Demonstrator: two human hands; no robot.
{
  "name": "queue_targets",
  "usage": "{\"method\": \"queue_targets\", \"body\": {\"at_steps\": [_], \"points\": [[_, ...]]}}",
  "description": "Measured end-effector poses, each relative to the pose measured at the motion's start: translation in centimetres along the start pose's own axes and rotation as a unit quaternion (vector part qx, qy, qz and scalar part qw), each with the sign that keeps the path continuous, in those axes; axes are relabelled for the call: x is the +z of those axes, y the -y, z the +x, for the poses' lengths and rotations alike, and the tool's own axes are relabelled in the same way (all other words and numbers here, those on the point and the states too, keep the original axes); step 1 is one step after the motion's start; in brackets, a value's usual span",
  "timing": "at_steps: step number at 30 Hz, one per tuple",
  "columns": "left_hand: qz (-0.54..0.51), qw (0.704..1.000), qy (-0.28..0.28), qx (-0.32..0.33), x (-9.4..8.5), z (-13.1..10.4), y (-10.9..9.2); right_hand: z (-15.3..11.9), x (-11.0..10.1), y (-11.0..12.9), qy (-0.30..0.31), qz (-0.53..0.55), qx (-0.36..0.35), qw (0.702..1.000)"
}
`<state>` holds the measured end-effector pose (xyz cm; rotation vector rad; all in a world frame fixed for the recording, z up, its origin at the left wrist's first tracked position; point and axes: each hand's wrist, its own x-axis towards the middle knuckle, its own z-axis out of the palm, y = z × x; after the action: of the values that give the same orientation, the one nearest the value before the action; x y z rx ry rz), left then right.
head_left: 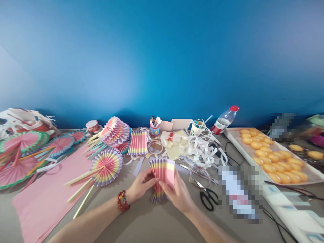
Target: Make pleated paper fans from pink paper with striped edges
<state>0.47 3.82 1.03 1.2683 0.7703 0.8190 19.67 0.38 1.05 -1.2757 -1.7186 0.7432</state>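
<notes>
A pleated paper strip (165, 170) in pink, yellow and lilac is between my hands over the table. My left hand (143, 184) pinches its narrow folds on the left side. My right hand (178, 192), thumb in front, grips the flatter right part. Part of the strip hangs fanned out below my fingers. Scissors (209, 197) with black handles lie just right of my right hand. Another pleated strip (138, 142) lies behind my hands. To the left rests a round paper fan (106, 167) with pale sticks.
Pink paper sheets (55, 189) and more finished fans (19, 145) cover the left. Curled white strips (202, 150), a pen cup (154, 127) and a tilted bottle (225, 119) stand toward the blue wall. A tray (246, 158) of orange oval pieces is at right.
</notes>
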Motion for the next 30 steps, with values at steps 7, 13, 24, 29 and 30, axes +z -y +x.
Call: {"method": "queue_targets", "body": {"at_steps": [7,13,24,29,30], "points": [[-0.037,0.998,-0.043,0.008,-0.3,0.2,0.0,0.2,-0.2,0.1,0.033,0.005,-0.03,0.999],[-0.07,0.997,-0.024,-0.004,-0.1,0.1,0.6,0.3,-0.1,0.9,0.067,0.04,-0.054,0.995],[-0.117,0.992,-0.032,-0.044,-0.1,0.2,0.3,0.5,-0.6,1.5,0.114,0.098,-0.052,0.987],[-0.166,0.983,-0.051,-0.055,-0.4,0.1,0.9,0.5,-0.6,0.2,0.089,0.11,-0.01,0.99],[-0.174,0.982,-0.056,-0.056,-0.5,0.1,0.9,0.5,-0.6,-0.1,0.082,0.109,0.003,0.991]]}}
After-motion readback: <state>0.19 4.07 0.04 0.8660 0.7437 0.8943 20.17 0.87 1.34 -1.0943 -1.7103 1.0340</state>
